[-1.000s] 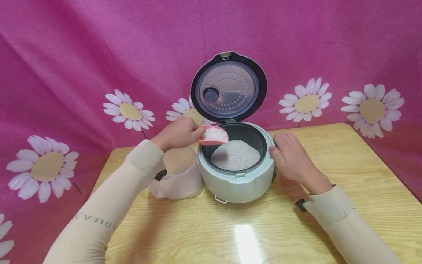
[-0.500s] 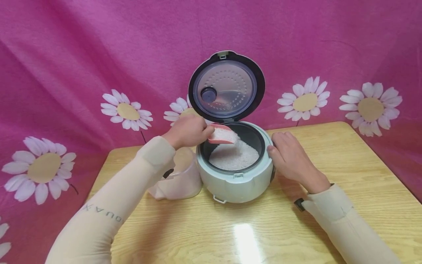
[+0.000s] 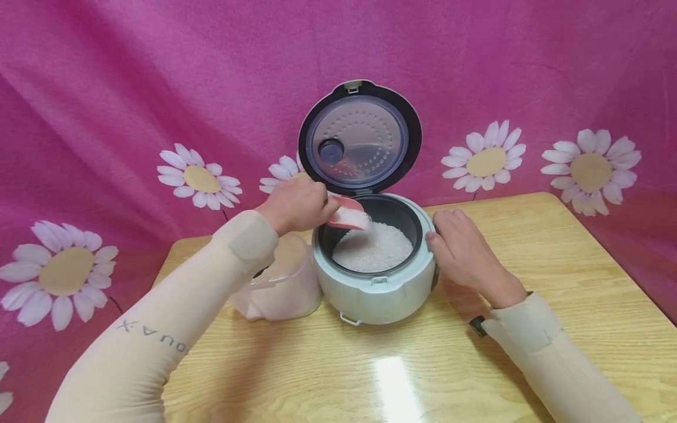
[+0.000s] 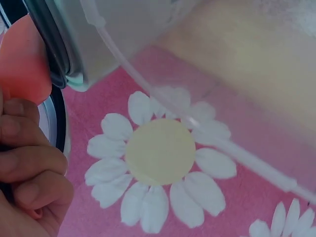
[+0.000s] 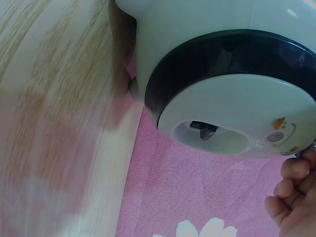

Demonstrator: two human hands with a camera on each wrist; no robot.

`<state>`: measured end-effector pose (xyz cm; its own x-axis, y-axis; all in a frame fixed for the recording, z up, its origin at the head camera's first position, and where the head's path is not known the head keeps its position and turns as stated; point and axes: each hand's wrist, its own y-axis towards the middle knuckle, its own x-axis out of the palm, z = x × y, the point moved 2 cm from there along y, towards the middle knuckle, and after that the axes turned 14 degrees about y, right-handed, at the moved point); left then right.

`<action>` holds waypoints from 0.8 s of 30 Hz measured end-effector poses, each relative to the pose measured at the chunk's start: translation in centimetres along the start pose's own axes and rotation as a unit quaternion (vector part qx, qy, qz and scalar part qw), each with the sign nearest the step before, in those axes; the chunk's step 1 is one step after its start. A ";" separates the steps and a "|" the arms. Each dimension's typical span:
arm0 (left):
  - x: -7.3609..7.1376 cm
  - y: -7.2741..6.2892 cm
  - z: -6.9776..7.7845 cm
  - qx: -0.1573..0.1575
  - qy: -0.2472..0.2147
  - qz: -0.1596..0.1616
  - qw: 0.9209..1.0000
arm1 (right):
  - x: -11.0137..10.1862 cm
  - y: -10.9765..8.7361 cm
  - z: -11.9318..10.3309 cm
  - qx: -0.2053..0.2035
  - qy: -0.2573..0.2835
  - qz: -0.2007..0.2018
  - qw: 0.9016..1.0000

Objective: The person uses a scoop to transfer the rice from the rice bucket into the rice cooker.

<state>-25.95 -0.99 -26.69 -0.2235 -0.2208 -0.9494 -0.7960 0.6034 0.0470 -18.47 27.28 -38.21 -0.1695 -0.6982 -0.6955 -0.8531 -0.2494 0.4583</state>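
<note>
My left hand (image 3: 297,202) grips the handle of a pink scoop (image 3: 351,204), which holds white rice. The scoop hangs over the left part of an open rice cooker (image 3: 394,305), tilted toward the inner pot. A mound of rice (image 3: 376,249) lies inside the dark pot. At the cooker's right side, my right hand (image 3: 468,249) holds the upper rim, thumb in front and fingers curled. In the left wrist view, curled fingers (image 4: 29,163) surround the scoop handle. The right wrist view catches the fingertips (image 5: 295,169) against the cooker's edge, beside its control panel (image 5: 222,103).
A translucent pinkish container (image 3: 280,299) stands close against the cooker's left side. The cooker's lid (image 3: 365,138) is raised behind the pot. All this stands on a wooden table (image 3: 317,376), with a magenta daisy-print cloth (image 3: 211,76) behind it.
The left hand moved the scoop right over the pot, where rice spilled from its tip, then slightly back left with the tip lower. The right hand keeps its hold.
</note>
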 end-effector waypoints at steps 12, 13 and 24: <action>-1.4 -0.3 0.1 0.022 0.106 0.006 0.994 | 0.0 0.0 -0.1 -0.004 -0.002 0.001 1.000; -1.5 -0.4 0.2 0.025 0.120 0.006 0.992 | 0.0 0.0 -0.1 -0.002 -0.002 0.001 1.000; -2.5 -1.4 -0.1 0.021 0.156 0.011 0.988 | 0.1 0.0 0.1 0.011 0.000 -0.007 1.000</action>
<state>-24.27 -1.35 -24.35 -0.4070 -0.4288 -0.8065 -0.7669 0.6400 0.0467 -18.49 27.30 -38.33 -0.1578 -0.6952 -0.7013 -0.8662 -0.2436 0.4363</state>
